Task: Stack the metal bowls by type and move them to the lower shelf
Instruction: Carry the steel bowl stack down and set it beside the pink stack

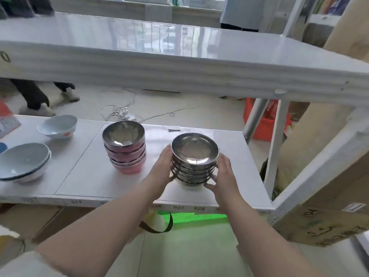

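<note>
A stack of several plain steel bowls [194,156] stands on the right part of the lower shelf [83,176]. My left hand [162,166] presses its left side and my right hand [221,174] its right side, fingers curled under the base. Left of it stands a second stack of several metal bowls with pink outer walls [124,146], untouched. Whether the steel stack rests on the shelf or hovers just above it is unclear.
The empty upper shelf [179,62] overhangs close above. Pale blue ceramic bowls [24,160] [58,126] sit at the shelf's left. A white upright post [275,146] bounds the right end. Cardboard boxes [323,226] stand right; a person's legs [36,94] and cables [123,113] lie behind.
</note>
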